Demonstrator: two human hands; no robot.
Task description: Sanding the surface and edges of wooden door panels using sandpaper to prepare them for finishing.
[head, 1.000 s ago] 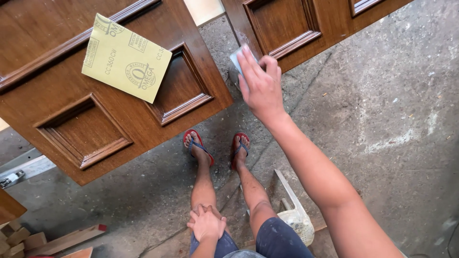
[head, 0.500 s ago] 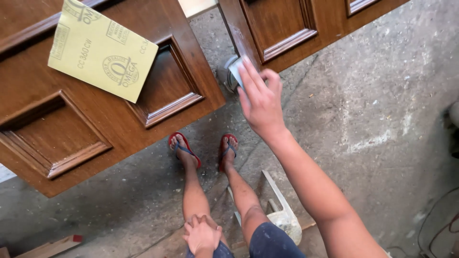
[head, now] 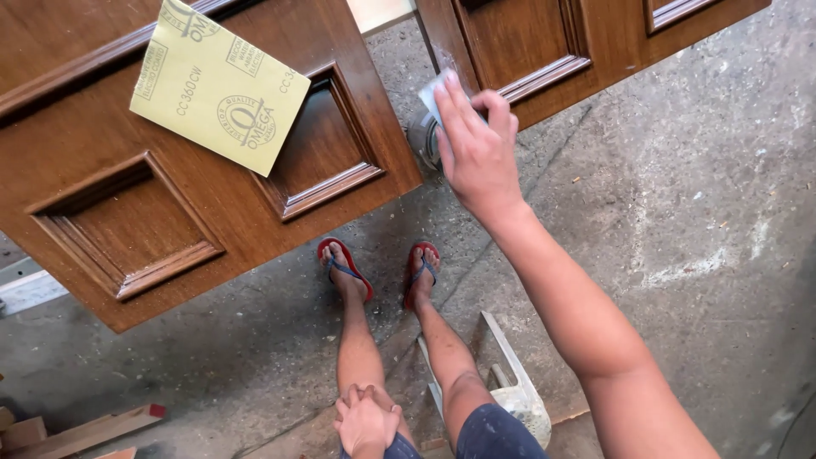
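- Right now the right hand (head: 478,153) is stretched out in front, fingers closed over a small pale grey-blue pad (head: 432,95), pressing it against the lower corner of the right-hand brown panelled door (head: 595,38).
- Only the top edge of that pad peeks out past the fingertips; the rest is tucked under the hand, so its full shape can't be told.
- Just below the hand, a round grey metal object (head: 422,140) sits on the ground, mostly covered by the hand.
- Down at the bottom, the left hand (head: 367,421) rests on the left knee, fingers curled loosely and holding nothing.
- Over on the left, a second brown panelled door (head: 127,212) lies across the view, two recessed panels with raised moulding showing.
- On it, well apart from either hand, lies a yellow sheet of sandpaper (head: 219,85), printed side up, turned at an angle and overlapping the corner of the nearer recessed panel.
- Between the two doors, a narrow gap shows the concrete floor (head: 680,238), grey, dusty and streaked with pale marks.
- Both feet are planted there in red flip-flops (head: 344,268) with blue straps, just below the edge of the left door.
- Behind the right leg, part of a white plastic stool (head: 514,391) shows.
- Bottom left corner, a few wooden offcuts (head: 85,429) lie on the floor.
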